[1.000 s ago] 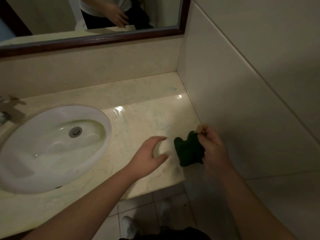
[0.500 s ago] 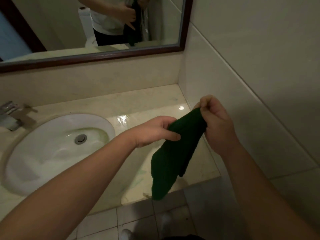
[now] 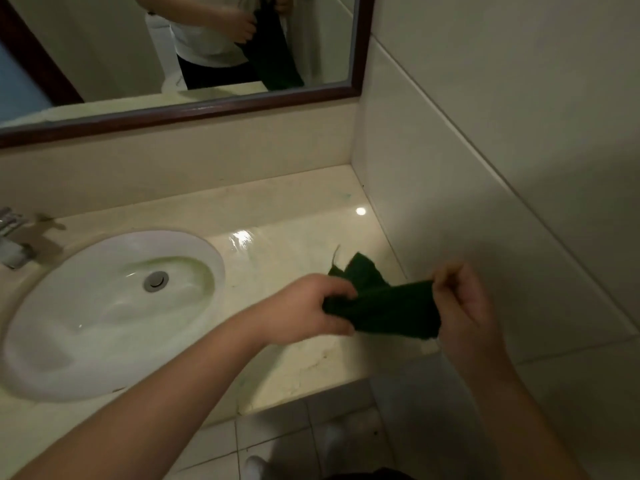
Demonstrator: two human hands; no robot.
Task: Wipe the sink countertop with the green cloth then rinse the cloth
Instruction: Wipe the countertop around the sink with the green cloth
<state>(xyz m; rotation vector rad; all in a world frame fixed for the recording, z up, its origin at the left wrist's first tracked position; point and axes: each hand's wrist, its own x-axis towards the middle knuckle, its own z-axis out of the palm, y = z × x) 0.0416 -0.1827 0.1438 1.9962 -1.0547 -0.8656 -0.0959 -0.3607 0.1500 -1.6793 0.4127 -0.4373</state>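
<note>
The dark green cloth (image 3: 391,306) is bunched and stretched between both hands, just above the right end of the pale marble countertop (image 3: 287,355). My left hand (image 3: 301,310) grips its left end. Pinching the right end is my right hand (image 3: 464,299), close to the side wall. One corner of the cloth sticks up behind. The white oval sink (image 3: 97,313) with a metal drain (image 3: 156,280) lies to the left, with a greenish tint near the drain.
A chrome tap (image 3: 12,237) stands at the far left edge. A dark-framed mirror (image 3: 194,109) hangs over the backsplash. The tiled side wall (image 3: 485,168) closes off the counter on the right. Floor tiles (image 3: 277,434) show below the counter's front edge.
The cloth was picked off the counter by my right hand, then hung down; now my left hand has gripped its other end and it is held level and lower, near the counter.
</note>
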